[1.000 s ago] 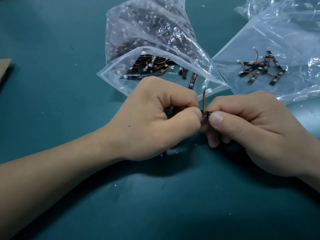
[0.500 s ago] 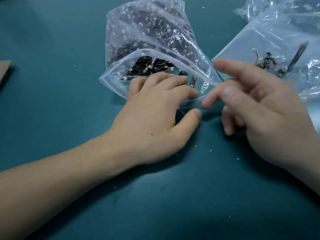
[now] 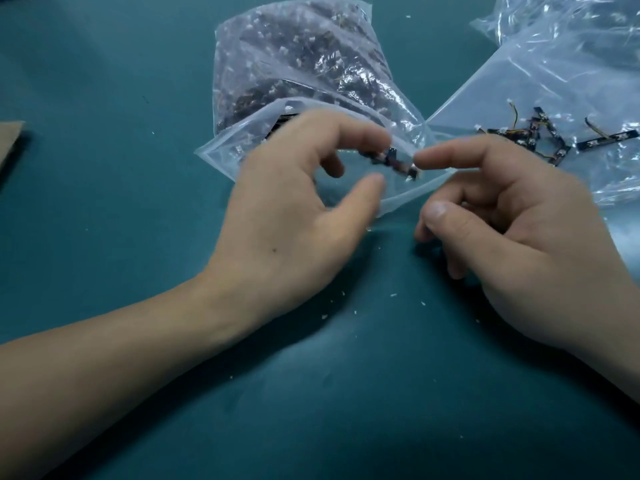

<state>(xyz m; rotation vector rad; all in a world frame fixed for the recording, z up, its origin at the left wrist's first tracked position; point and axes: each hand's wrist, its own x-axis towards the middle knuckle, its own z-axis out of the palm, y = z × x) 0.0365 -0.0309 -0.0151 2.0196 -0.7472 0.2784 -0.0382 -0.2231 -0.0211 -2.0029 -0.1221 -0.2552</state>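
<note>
While both hands are over the teal worktop (image 3: 104, 81), neither one holds anything that I can see. The left hand (image 3: 287, 216) is just in front of the mouth of the full plastic bag (image 3: 298, 64). Its fingers are bent in a loose arc and the thumb stands apart from them, so the hand is spread and not pinching. The right hand (image 3: 512, 230) is at the right of the bag mouth. Its index finger is stretched out straight toward the bag, the other fingers are curled loosely under it, and the thumb is free.

One small black strip (image 3: 393, 161) is at the bag mouth, between the two index fingertips. It is blurred, and I cannot tell if a fingertip touches it or if it lies under the plastic.

To the right of the full bag is a flatter clear bag (image 3: 554, 81) with several loose black strips with thin wires (image 3: 530, 136). Far to the left of the full bag, a piece of cardboard (image 3: 8, 147) shows at the edge. In front of the bag, small white crumbs (image 3: 393, 295) are scattered on the worktop.
</note>
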